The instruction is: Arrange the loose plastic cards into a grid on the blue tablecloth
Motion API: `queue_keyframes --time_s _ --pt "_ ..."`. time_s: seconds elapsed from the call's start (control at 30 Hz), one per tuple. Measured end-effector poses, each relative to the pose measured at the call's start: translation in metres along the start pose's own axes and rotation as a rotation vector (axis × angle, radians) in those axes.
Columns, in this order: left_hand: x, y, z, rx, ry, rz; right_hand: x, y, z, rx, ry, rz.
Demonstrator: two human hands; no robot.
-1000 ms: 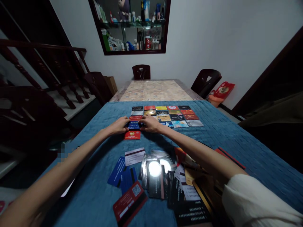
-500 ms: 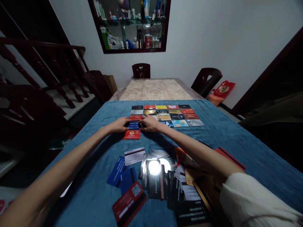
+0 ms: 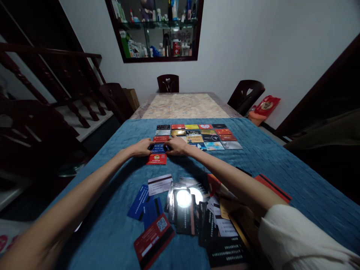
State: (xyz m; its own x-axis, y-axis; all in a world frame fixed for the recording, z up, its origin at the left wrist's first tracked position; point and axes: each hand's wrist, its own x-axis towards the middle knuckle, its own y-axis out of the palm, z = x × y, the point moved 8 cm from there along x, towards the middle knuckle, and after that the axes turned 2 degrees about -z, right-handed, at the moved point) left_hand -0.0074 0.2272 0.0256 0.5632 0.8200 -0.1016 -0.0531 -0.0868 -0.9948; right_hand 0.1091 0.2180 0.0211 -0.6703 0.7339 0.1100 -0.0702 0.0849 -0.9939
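Observation:
A blue card [image 3: 158,148] lies in the left column of a card grid, with my hands at its two short sides. My left hand [image 3: 142,147] has its fingers curled at the card's left edge. On the opposite edge rest the bent fingers of my right hand [image 3: 177,145], which partly covers cards behind it. Just above is a red card [image 3: 161,139]; just below, another red card [image 3: 156,159] with a yellow emblem. Rows of colourful cards, among them a gold-toned card [image 3: 194,138], stretch to the right.
Nearer me, loose cards lie in an overlapping heap: a dark red card [image 3: 154,240], a white card [image 3: 160,184], several black cards [image 3: 185,217]. A red card [image 3: 272,187] lies beyond my right forearm. Blue cloth [image 3: 112,195] covers the near table; chairs [image 3: 246,93] stand around it.
Both hands stay at the sides of the blue card with hardly any movement. The view has shifted very slightly; the cards keep their places.

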Motion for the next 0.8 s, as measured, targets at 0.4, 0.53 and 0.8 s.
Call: queue_keyframes --time_s 0.4,0.53,0.8 --pt "0.001 0.000 -0.002 0.015 -0.020 -0.049 0.001 0.000 -0.001 0.015 -0.002 0.001" --pt "0.000 0.000 -0.003 0.008 -0.032 -0.058 -0.001 -0.004 0.000 0.010 0.005 0.022" --pt "-0.006 -0.005 -0.010 0.062 -0.054 -0.055 -0.008 -0.013 -0.002 -0.010 0.012 0.021"
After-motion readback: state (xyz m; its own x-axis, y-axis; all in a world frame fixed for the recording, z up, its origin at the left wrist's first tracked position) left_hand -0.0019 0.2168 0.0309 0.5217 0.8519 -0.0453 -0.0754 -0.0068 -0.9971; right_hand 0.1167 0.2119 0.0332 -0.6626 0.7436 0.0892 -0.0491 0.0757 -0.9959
